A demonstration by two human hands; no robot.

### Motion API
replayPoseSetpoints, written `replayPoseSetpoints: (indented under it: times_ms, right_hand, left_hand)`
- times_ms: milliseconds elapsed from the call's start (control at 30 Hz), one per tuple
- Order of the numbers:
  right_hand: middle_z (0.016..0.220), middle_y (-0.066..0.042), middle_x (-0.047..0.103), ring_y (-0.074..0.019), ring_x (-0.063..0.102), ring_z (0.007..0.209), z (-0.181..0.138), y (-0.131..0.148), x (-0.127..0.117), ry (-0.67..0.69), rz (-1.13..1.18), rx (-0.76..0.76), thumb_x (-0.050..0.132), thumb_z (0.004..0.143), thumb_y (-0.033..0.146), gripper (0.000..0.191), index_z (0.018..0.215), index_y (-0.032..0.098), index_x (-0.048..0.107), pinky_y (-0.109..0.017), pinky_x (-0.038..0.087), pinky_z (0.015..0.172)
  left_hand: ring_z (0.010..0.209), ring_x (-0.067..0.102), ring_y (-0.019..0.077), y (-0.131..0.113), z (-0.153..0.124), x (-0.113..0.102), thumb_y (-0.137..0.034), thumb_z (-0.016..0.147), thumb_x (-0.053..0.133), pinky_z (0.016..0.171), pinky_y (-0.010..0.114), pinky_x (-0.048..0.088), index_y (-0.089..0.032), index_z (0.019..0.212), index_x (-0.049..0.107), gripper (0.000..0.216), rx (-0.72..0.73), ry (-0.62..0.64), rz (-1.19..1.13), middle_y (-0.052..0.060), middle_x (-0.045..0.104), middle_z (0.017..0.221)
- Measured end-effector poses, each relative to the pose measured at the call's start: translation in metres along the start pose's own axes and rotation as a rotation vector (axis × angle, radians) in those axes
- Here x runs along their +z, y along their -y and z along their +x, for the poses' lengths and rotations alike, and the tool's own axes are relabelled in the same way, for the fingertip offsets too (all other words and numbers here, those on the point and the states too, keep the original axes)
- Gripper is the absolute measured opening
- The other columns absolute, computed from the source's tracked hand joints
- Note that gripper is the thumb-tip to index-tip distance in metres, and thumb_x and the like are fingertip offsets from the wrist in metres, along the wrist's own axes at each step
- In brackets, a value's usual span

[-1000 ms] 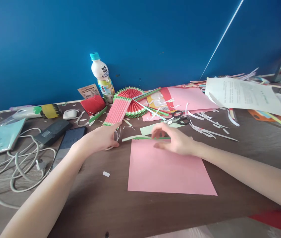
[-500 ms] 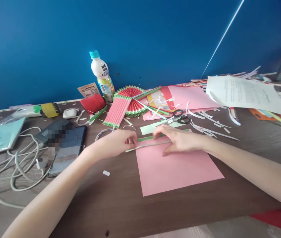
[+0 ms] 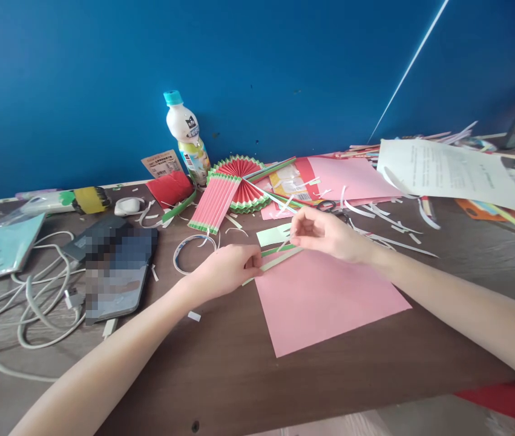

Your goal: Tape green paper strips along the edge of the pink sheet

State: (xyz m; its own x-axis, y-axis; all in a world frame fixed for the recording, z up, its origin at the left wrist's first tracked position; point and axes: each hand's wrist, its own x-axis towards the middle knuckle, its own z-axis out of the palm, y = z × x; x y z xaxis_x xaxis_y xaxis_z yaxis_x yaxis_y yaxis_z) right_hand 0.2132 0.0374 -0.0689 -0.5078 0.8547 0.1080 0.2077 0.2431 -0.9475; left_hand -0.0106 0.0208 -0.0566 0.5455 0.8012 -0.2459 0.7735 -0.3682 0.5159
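At the desk (image 3: 221, 375): pink sheet, far edge under handling

Pink sheet (image 3: 330, 303) found lying flat on the desk, set at an angle, directly before the worker. Along its far edge run a pale strip (image 3: 279, 259) and, just beyond, a green strip (image 3: 275, 250).

Left hand (image 3: 225, 269): at the sheet's far left corner, fingers curled narrow at the end of the pale strip; whether they pinch or merely press, I cannot tell.

Right hand (image 3: 330, 236): above the far edge, thumb and fingertips pinched together on a thin whitish piece (image 3: 286, 242).

Surroundings noted: a pale green slip (image 3: 266, 237) just beyond the sheet; scissors (image 3: 327, 206) partly hidden behind the right hand; a white ring (image 3: 176, 257) near the left; farther back, a pink pleated panel (image 3: 215, 204) against a round pleated fan (image 3: 250, 172), and an upright bottle (image 3: 183, 124) near the blue wall (image 3: 284, 72).
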Motion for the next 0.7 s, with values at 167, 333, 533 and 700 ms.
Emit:
replayPoseSetpoints:
  times_ms: [167, 333, 533, 700]
  right_hand:
    - [0.067, 0.002, 0.056, -0.0100, 0.052, 0.060, -0.003, 0.003, 0.021, 0.058, 0.171, 0.144, 0.063, 0.075, 0.033, 0.019, 0.075, 0.017, 0.051, -0.027, 0.043, 0.060]
    - [0.075, 0.001, 0.058, -0.0116, 0.055, 0.073, -0.003, 0.001, 0.033, 0.001, 0.109, 0.159, 0.064, 0.073, 0.029, 0.014, 0.073, 0.016, 0.058, -0.029, 0.042, 0.073]
    - [0.086, -0.002, 0.058, -0.0141, 0.055, 0.082, -0.003, -0.003, 0.040, -0.067, 0.067, 0.108, 0.062, 0.074, 0.029, 0.012, 0.069, 0.017, 0.061, -0.031, 0.042, 0.079]
    - [0.084, -0.002, 0.057, -0.0142, 0.055, 0.077, -0.003, -0.009, 0.043, -0.075, 0.057, 0.106, 0.065, 0.072, 0.032, 0.015, 0.069, 0.017, 0.062, -0.031, 0.044, 0.075]
  left_hand:
    - [0.059, 0.050, 0.0141, -0.004, 0.003, 0.005, -0.029, 0.080, 0.046, 0.055, 0.025, 0.033, -0.020, 0.072, 0.052, 0.014, -0.004, -0.042, -0.004, -0.002, 0.056, 0.065]
    - [0.068, 0.054, 0.0145, 0.003, 0.005, -0.002, -0.027, 0.081, 0.042, 0.063, 0.025, 0.037, -0.020, 0.078, 0.057, 0.018, 0.039, -0.024, -0.139, 0.000, 0.061, 0.076]
    - [0.066, 0.051, 0.0135, 0.008, 0.006, -0.013, -0.047, 0.080, 0.047, 0.059, 0.024, 0.035, -0.020, 0.078, 0.061, 0.031, 0.007, 0.094, -0.131, -0.003, 0.059, 0.072]
    - [0.063, 0.048, 0.0109, 0.011, 0.007, -0.012, -0.037, 0.079, 0.049, 0.056, 0.023, 0.032, -0.020, 0.077, 0.060, 0.021, 0.031, 0.183, -0.115, -0.004, 0.057, 0.071]
